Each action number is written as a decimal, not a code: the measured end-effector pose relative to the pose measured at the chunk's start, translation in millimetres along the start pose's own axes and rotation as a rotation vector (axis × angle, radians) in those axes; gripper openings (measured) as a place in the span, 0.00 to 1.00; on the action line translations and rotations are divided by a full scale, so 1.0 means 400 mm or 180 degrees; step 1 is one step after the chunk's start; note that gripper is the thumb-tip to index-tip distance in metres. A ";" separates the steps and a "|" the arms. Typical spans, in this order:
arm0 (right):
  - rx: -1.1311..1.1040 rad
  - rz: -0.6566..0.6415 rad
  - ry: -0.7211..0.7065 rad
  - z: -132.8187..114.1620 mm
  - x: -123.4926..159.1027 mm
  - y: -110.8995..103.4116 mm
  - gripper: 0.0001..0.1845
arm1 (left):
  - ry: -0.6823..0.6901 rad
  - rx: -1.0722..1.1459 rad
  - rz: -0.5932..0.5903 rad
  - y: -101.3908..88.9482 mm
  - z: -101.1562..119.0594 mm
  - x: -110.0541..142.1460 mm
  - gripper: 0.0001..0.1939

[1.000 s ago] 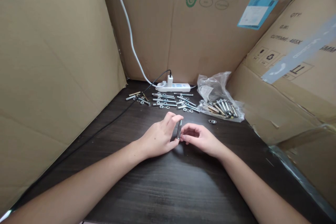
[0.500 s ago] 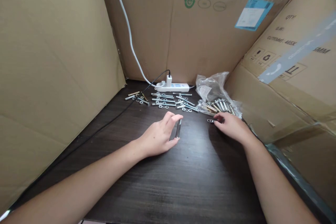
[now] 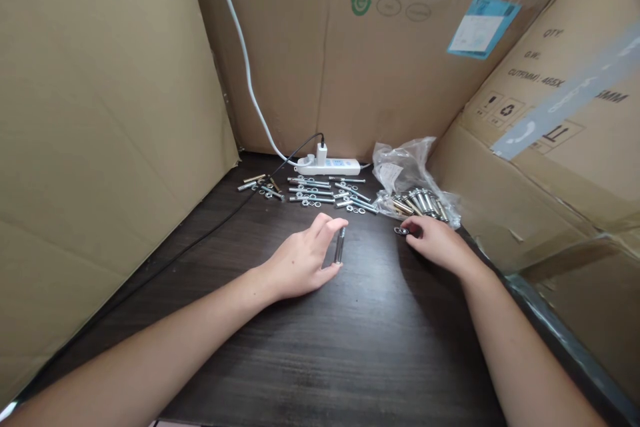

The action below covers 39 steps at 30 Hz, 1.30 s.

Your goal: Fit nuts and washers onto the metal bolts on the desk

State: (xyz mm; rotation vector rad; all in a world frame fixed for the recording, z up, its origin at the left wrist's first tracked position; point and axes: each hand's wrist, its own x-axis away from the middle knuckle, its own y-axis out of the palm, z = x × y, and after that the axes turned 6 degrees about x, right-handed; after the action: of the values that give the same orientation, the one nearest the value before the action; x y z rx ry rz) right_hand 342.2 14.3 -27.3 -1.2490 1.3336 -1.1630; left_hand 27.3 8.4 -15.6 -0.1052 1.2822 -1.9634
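My left hand (image 3: pixel 306 255) is closed in a pinch on a metal sleeve anchor bolt (image 3: pixel 341 245). The bolt stands nearly upright, with the index finger at its top end and the thumb at its lower end. At the right, my right hand (image 3: pixel 436 242) rests low by a few small metal washers (image 3: pixel 401 231) on the dark table. Its index finger and thumb are curved and apart, their tips right against the washers. The other fingers of that hand are partly hidden.
Several bolts (image 3: pixel 311 191) with nuts and washers lie in groups at the back. A clear plastic bag (image 3: pixel 407 163) of more bolts sits behind my right hand. A white power strip (image 3: pixel 343 166) and black cable (image 3: pixel 215 227) are on the table (image 3: pixel 320 360). Cardboard walls (image 3: pixel 280 47) enclose three sides.
My right hand has shifted slightly left, its index finger now reaching over the washers. My left hand and the bolt stay in place.
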 end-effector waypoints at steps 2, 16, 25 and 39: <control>-0.0016 -0.0022 -0.0011 -0.002 0.000 -0.001 0.14 | 0.0019 0.0012 0.0006 0.000 0.000 0.000 0.30; -0.0049 0.0273 -0.0228 -0.023 -0.003 0.010 0.11 | -0.0028 -0.0024 -0.0055 0.000 0.002 0.000 0.30; -0.0225 0.0542 -0.0398 -0.023 -0.010 0.027 0.05 | -0.0053 0.0007 -0.0100 0.000 0.001 0.000 0.30; -0.2118 0.0831 -0.0854 -0.210 0.055 0.003 0.11 | 0.0046 0.0106 -0.0436 -0.006 0.014 0.001 0.34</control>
State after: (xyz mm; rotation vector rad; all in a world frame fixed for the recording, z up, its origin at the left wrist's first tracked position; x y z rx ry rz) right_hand 257.8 -4.5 -19.9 -1.5617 1.6743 -0.3467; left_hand 28.4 4.3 -11.0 -0.1666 1.2804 -2.1044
